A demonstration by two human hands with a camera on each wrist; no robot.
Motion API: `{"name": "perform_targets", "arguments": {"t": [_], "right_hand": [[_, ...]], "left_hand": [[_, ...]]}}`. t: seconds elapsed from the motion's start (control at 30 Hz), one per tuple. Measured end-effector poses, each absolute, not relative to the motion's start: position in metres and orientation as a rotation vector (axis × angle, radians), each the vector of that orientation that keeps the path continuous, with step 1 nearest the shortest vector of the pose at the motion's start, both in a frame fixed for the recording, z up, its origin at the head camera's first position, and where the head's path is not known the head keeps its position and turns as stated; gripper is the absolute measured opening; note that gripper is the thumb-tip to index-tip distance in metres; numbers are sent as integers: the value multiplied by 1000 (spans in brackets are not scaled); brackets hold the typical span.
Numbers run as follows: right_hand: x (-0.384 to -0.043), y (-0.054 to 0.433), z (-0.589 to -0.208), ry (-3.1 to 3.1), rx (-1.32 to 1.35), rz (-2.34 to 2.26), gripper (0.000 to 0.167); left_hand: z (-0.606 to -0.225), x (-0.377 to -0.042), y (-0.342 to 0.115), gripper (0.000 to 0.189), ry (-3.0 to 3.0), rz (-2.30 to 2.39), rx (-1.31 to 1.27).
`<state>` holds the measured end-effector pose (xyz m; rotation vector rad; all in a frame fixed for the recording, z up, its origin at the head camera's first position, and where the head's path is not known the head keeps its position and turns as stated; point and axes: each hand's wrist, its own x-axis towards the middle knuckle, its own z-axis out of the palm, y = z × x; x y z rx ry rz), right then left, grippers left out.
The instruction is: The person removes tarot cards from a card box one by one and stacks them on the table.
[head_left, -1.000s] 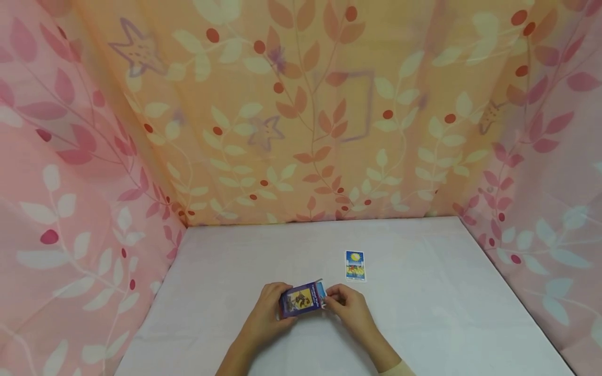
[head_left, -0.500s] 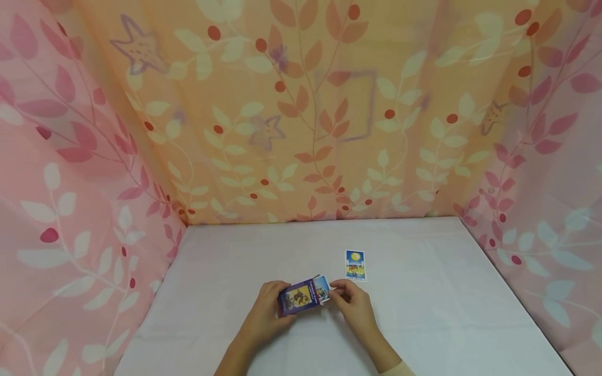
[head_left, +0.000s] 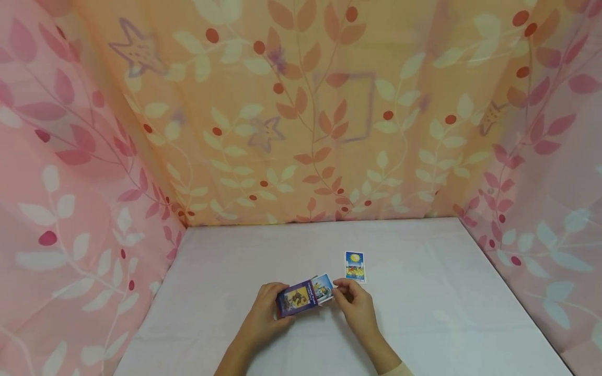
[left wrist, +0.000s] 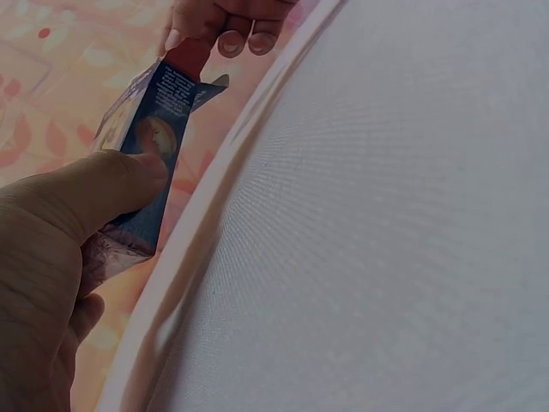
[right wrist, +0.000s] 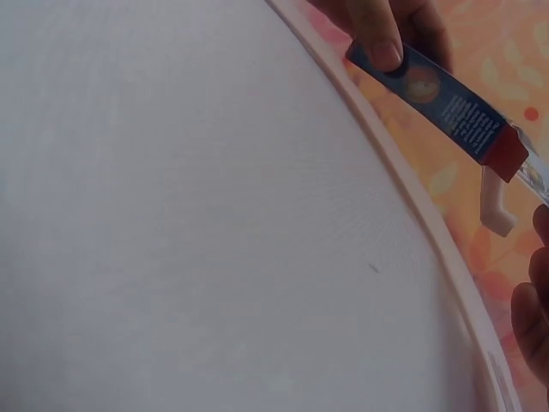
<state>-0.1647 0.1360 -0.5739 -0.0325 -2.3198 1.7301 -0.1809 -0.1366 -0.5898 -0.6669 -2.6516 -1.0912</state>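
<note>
My left hand [head_left: 268,312] grips a dark blue and purple card box [head_left: 297,298] by its closed end, thumb along the narrow side. From the box's open right end sticks out a deck of picture cards [head_left: 323,289], partly inside. My right hand [head_left: 356,303] pinches the outer end of these cards between thumb and fingers. In the right wrist view the box [right wrist: 429,103] shows a red flap at its mouth, with the cards [right wrist: 536,176] beyond it. How many cards are pinched I cannot tell. Behind my right hand lies a separate sun-picture card [head_left: 355,265], face up.
A white cloth-covered table [head_left: 235,261] lies beneath both hands. An orange leaf-patterned curtain [head_left: 301,115] hangs along its back edge. Pink patterned curtains [head_left: 84,183] stand along the left and right sides.
My right hand has moved slightly to the right, and the cards have slid further out of the box. The left hand and box have shifted a little left. The sun-picture card stays put.
</note>
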Motion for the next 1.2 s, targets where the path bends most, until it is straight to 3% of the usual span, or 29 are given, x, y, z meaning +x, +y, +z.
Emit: {"name": "perform_targets", "arguments": {"t": [1.2], "right_hand": [[-167,145,-575,-2128,-24,1679,13]], "left_hand": [[-591,-183,-136,79,-2639,-1128,-670]]}}
